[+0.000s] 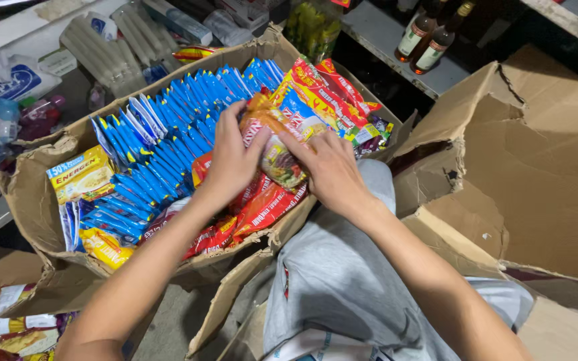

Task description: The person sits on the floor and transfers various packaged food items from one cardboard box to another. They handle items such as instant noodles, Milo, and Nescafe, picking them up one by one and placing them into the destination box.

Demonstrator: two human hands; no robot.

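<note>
The orange-and-clear crinkly plastic snack packet (272, 144) sits between both hands above the middle of the torn brown cardboard box (31, 200), lifted a little off the rows of goods so it can be turned or slotted in. The left hand (232, 160) curls round its left edge, fingers (235, 113) pressed over the top and thumb lying across the front; the right hand (329, 167) pinches its lower right side, fingers (296, 144) closed flat on the wrapper. Just beyond the left fingers stand the blue-and-white sachets (168, 127), packed upright in tight rows, which keeps them from sliding. Past the right fingers lean the red-and-yellow foil packets (329, 90), fanned against the box wall. Below both hands lie red flat packets (262, 207), and well to the left of the fingers a yellow carton (81, 174) sits by the box's side. The box rests against the person's grey-trousered knee (342, 281).
</note>
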